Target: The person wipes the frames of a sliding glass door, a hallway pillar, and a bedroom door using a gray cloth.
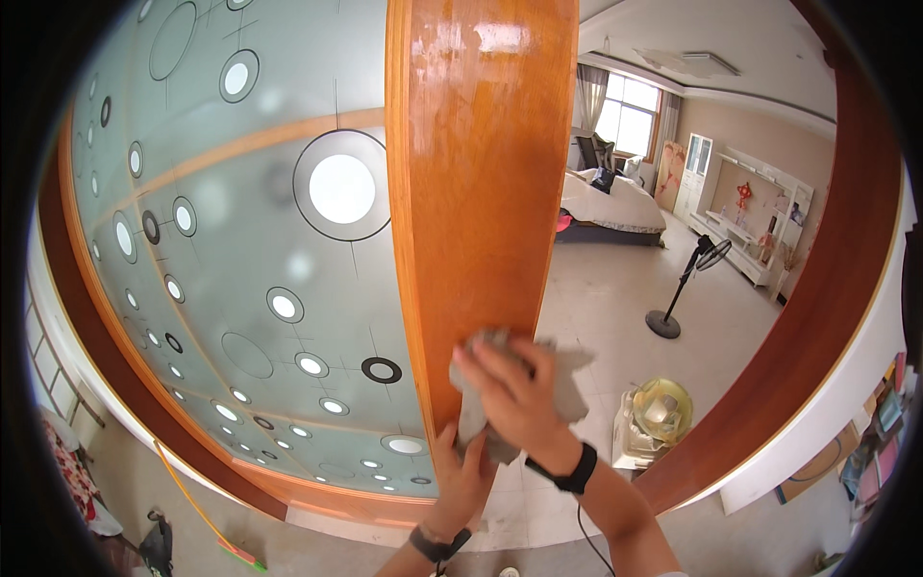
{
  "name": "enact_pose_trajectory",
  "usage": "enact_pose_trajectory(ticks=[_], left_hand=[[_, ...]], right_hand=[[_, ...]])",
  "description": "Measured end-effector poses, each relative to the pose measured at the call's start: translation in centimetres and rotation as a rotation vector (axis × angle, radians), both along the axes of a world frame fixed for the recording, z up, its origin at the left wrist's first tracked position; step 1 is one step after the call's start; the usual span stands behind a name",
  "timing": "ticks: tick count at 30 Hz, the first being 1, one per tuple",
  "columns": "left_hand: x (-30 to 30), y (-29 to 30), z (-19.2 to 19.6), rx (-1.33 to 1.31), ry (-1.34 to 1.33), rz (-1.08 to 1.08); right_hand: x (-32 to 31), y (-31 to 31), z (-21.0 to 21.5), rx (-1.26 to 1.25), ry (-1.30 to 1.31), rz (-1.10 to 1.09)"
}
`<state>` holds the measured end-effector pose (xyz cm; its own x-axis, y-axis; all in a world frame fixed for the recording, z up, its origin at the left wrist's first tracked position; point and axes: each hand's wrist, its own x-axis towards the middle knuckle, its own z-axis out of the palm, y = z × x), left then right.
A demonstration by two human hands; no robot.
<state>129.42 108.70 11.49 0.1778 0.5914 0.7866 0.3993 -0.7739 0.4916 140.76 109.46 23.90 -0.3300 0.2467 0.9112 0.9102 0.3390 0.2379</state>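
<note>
Toward five o'clock, our right hand [526, 402] clasps grey cloth [567, 387], seemingly to hug the wooden panel [481, 212], our left hand [463, 489] in unclear grip.

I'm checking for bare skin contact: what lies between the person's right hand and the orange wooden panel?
In the head view, a crumpled grey cloth lies between the right hand and the orange wooden panel; its edges are blurred.

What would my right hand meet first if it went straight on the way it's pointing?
Probably the post: your right hand points up and left across it, with the cloth beneath it. Depth is unclear, so I can't tell whether there's a gap.
</note>
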Motion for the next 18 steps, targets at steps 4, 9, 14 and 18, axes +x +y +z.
enact_pose_trajectory(ticks=[4,9,14,18], left_hand=[[-4.4,-0.5,-7.9,-0.33,0.302,-0.121],[-9.0,-0.8,-10.5,-0.517,0.404,-0.171],[-10.5,1.1,-7.6,-0.441,0.403,-0.19],[-10.7,3.7,3.5,0.034,0.028,0.023]], right_hand=[[0.8,-2.1,-10.3,-0.378,-0.145,0.002],[1.9,-4.2,-23.9,-0.659,-0.076,0.04],[1.9,-3.9,-19.3,-0.408,0.078,0.103],[2.0,-1.4,-4.7,-0.058,0.105,0.133]])
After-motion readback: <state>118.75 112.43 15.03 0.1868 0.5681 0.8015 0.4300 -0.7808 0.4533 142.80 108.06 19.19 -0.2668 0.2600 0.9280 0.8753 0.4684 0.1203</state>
